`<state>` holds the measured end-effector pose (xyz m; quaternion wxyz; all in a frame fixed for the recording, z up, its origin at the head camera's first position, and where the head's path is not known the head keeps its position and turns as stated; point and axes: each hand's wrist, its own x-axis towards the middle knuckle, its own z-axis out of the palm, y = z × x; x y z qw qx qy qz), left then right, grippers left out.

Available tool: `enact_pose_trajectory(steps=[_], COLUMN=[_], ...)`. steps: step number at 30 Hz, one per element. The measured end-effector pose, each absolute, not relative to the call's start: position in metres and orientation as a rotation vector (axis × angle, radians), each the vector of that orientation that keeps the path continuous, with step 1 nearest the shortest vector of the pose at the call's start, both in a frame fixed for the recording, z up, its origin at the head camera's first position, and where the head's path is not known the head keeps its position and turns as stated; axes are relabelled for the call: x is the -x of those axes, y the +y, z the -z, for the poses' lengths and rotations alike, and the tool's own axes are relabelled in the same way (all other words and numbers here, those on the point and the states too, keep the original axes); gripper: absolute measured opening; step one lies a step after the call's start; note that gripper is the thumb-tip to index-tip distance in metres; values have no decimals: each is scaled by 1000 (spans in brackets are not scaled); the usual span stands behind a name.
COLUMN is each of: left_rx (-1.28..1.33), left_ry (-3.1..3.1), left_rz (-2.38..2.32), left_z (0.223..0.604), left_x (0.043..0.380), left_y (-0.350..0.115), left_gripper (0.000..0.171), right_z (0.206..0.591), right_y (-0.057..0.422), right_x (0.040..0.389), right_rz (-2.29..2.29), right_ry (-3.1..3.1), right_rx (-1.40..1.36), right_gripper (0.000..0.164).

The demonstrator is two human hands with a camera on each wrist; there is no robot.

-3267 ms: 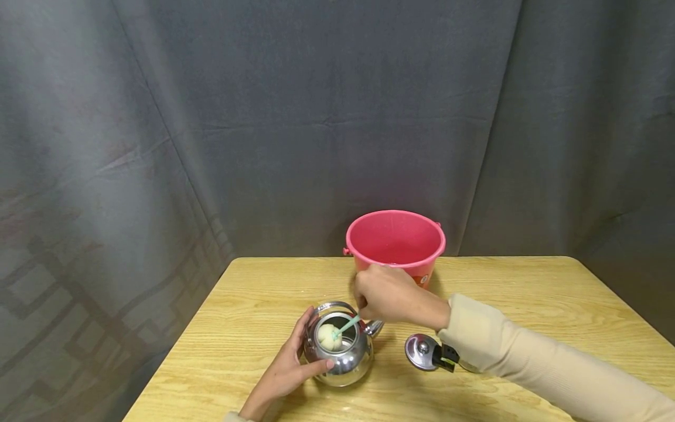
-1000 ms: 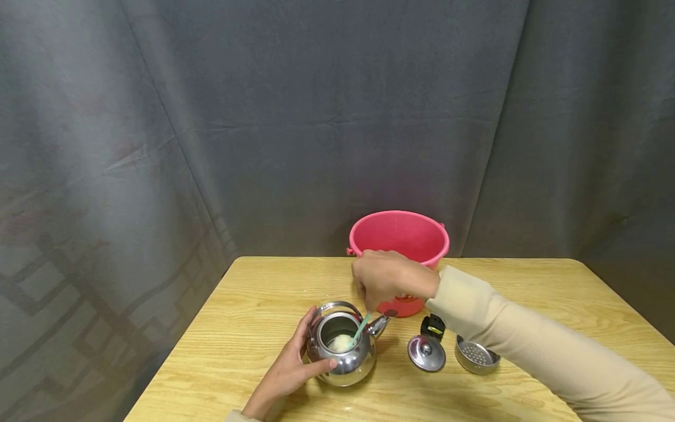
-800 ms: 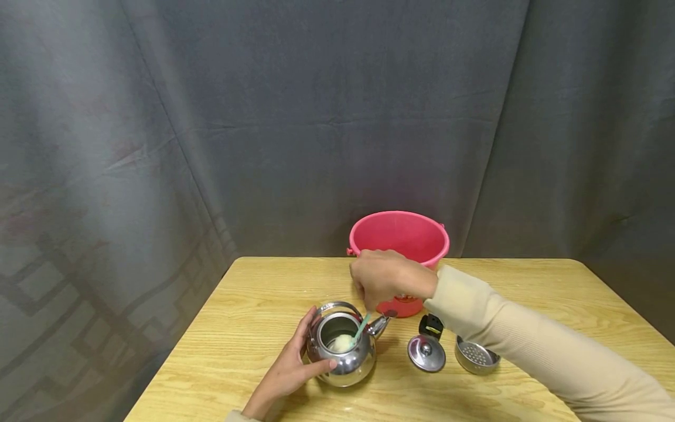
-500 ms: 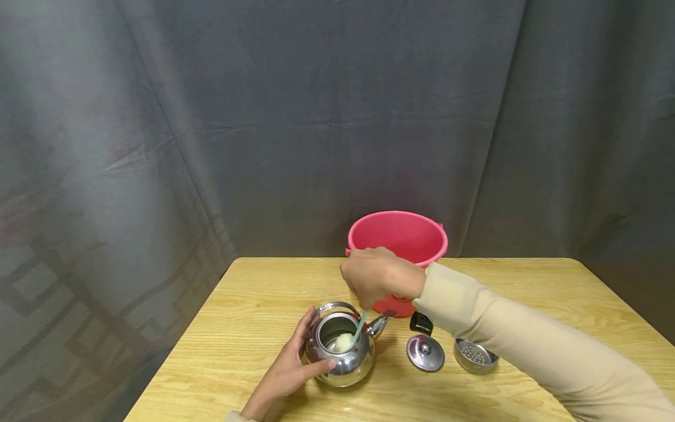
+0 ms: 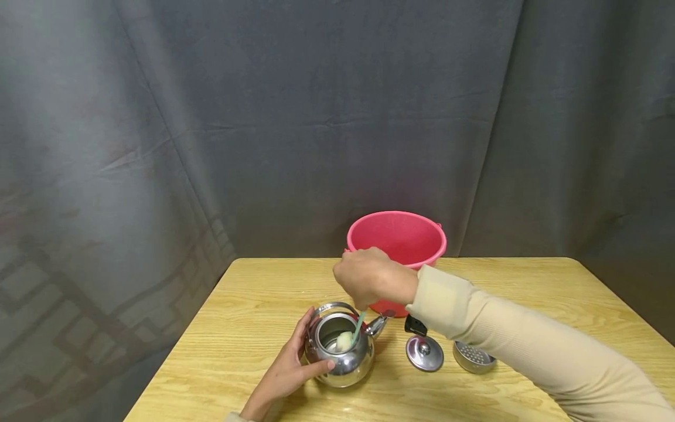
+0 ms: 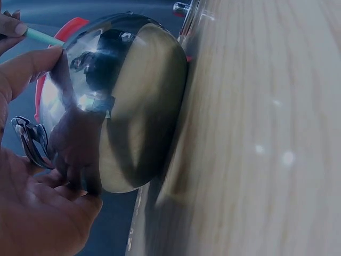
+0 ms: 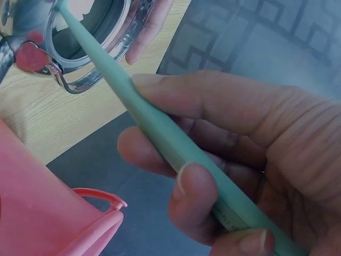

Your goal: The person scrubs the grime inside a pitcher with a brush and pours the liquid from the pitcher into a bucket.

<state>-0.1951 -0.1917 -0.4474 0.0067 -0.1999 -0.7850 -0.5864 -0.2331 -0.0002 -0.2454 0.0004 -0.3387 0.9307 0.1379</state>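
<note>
A shiny steel kettle (image 5: 343, 372) stands uncovered on the table, its spout toward the back right. My left hand (image 5: 287, 366) holds its round body from the left, thumb on the near side and fingers round the far side. Above the spout side, my right hand (image 5: 371, 275) grips the green handle (image 7: 160, 128) of a sponge brush. Its cream, rounded sponge head (image 5: 345, 341) is inside the kettle's mouth, against the right part of the opening. The handle slants down over the rim; the head's underside is hidden within the kettle.
Behind the right hand stands a pink bucket (image 5: 395, 225). The kettle's lid (image 5: 425, 353) lies right of the kettle, with a round perforated steel strainer (image 5: 474, 357) beside it, partly under the right sleeve (image 5: 506, 334). A grey curtain (image 5: 327, 117) hangs behind the wooden table (image 5: 253, 287).
The sponge head has gone lower and rightward inside the kettle, and the handle stands steeper. My right hand rose, then drifted left over the last second. The left hand keeps its hold.
</note>
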Motion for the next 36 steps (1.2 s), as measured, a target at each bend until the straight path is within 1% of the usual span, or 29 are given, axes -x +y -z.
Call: enact_pose_trajectory(steps=[14, 22, 29, 36], left_rx=[616, 639, 626, 614], left_ry=[-2437, -2443, -2452, -2435], left_rz=[1875, 1857, 1872, 1891], left_z=[446, 447, 447, 445], left_x=[194, 196, 195, 194], left_y=[-192, -193, -192, -191], left_gripper=[101, 102, 103, 102], right_z=[246, 250, 254, 257], right_y=[-9, -9, -9, -8], right_x=[224, 219, 217, 215], right_rz=[-561, -613, -633, -613], right_ry=[2969, 3055, 3111, 3138], right_rx=[1171, 1254, 1280, 1264], right_gripper=[22, 8, 4, 4])
